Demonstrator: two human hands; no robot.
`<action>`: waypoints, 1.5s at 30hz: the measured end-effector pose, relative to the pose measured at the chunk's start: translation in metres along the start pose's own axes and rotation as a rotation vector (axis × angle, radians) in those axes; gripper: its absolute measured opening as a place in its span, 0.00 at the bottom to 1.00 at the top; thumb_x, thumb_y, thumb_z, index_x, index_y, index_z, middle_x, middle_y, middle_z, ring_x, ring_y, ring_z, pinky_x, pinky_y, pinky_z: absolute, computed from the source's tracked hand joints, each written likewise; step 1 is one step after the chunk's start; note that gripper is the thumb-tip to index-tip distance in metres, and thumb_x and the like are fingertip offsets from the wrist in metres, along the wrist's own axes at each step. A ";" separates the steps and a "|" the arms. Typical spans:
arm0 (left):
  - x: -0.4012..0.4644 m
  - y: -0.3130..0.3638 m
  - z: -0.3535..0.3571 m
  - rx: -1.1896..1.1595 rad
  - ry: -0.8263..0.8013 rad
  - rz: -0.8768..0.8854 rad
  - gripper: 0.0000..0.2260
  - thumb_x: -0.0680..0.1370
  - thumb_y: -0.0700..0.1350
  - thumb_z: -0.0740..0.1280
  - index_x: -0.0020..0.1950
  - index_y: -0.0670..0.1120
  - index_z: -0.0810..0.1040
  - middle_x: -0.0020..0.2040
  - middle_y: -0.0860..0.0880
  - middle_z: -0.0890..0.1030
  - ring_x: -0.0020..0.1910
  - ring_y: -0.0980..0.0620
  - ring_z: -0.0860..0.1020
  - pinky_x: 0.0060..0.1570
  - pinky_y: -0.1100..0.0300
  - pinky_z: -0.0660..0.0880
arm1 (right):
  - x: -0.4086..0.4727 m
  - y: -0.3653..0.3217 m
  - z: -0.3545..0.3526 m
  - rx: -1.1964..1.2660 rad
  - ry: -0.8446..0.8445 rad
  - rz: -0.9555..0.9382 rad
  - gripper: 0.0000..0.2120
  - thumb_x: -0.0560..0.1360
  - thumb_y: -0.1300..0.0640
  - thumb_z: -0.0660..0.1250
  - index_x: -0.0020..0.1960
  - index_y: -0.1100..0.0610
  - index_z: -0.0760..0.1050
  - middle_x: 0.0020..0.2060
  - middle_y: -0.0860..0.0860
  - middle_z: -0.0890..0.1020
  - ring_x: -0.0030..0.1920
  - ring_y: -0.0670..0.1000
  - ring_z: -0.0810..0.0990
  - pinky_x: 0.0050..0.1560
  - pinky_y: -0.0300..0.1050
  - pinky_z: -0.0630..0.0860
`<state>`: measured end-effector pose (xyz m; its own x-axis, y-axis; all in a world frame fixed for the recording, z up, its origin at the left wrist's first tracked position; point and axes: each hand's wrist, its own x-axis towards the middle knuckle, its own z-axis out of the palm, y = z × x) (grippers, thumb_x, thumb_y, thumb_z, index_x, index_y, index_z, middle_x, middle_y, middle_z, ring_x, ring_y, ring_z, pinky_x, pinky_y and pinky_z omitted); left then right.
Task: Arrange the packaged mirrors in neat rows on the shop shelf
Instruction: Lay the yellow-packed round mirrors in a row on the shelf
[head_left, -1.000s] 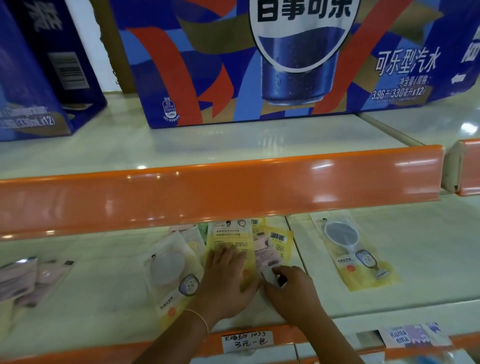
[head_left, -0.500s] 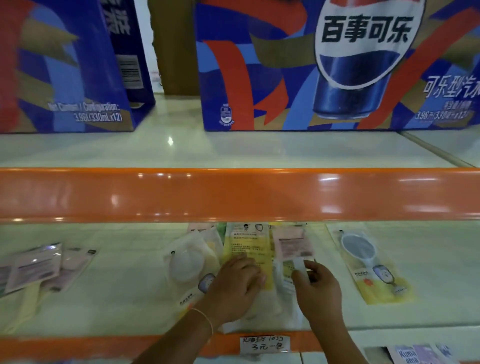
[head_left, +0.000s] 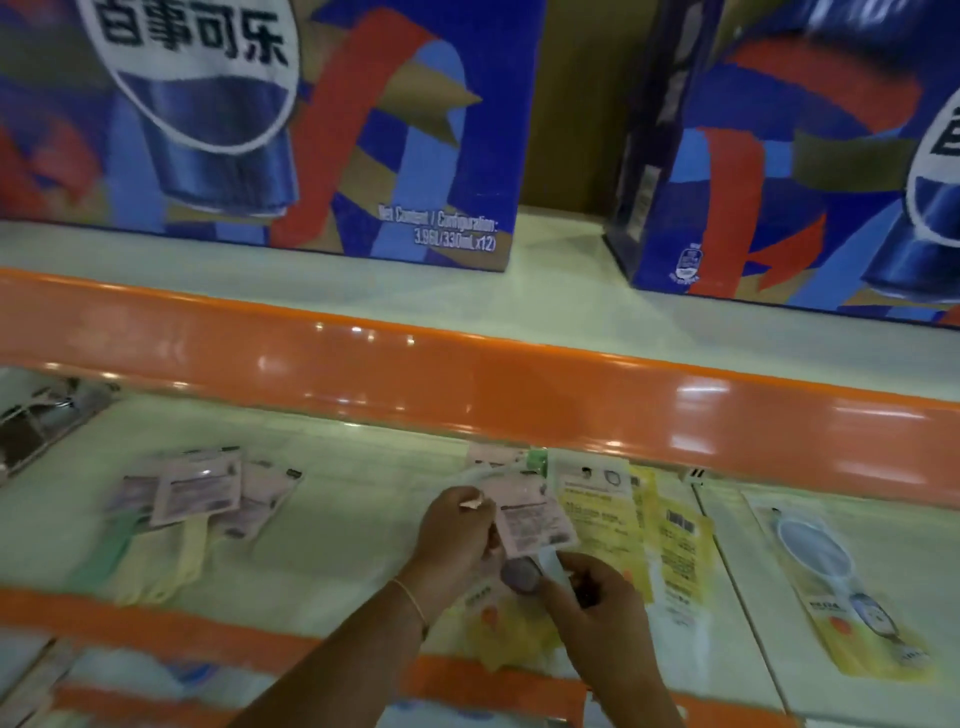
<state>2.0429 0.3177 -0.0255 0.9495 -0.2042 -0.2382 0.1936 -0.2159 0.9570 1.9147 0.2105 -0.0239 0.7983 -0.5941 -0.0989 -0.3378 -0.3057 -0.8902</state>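
Note:
A pink packaged mirror is lifted off the shelf. My left hand grips its left edge and my right hand pinches its lower end. Under and right of it lie yellow mirror packs, overlapping. One more yellow pack with a round mirror lies apart at the right. A small pile of pink and pale packs lies at the left of the shelf.
An orange shelf lip hangs over the back of the packs. Two blue cola cartons stand on the upper shelf. The lower orange front rail runs below my wrists. A wire rack piece shows at far left.
The view swung left, bringing the left pile inward. The pink pack came up off the pile; my left hand moved from pressing the yellow pack to gripping the pink one.

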 end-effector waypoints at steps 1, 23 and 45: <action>0.001 -0.001 -0.012 0.013 0.021 0.003 0.05 0.78 0.40 0.63 0.47 0.50 0.75 0.44 0.42 0.82 0.38 0.45 0.81 0.33 0.56 0.77 | -0.002 -0.004 0.009 -0.069 -0.022 -0.019 0.10 0.68 0.43 0.74 0.45 0.44 0.77 0.34 0.47 0.82 0.34 0.45 0.80 0.32 0.36 0.75; 0.021 -0.044 -0.243 0.422 0.307 0.208 0.15 0.77 0.45 0.62 0.63 0.49 0.74 0.38 0.51 0.79 0.39 0.54 0.78 0.40 0.64 0.72 | -0.009 -0.092 0.235 -0.486 -0.284 -0.299 0.13 0.71 0.48 0.66 0.47 0.57 0.80 0.41 0.52 0.83 0.43 0.52 0.80 0.47 0.47 0.75; 0.050 -0.042 -0.199 0.542 0.121 0.319 0.12 0.78 0.46 0.60 0.60 0.49 0.77 0.53 0.51 0.80 0.50 0.54 0.77 0.49 0.63 0.72 | 0.005 -0.060 0.207 -0.285 -0.158 -0.269 0.11 0.77 0.56 0.65 0.58 0.50 0.78 0.50 0.44 0.80 0.43 0.37 0.78 0.40 0.23 0.70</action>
<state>2.1311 0.5069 -0.0442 0.9672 -0.2357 0.0951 -0.2251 -0.6208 0.7509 2.0419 0.3795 -0.0633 0.9361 -0.3501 0.0336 -0.2134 -0.6414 -0.7369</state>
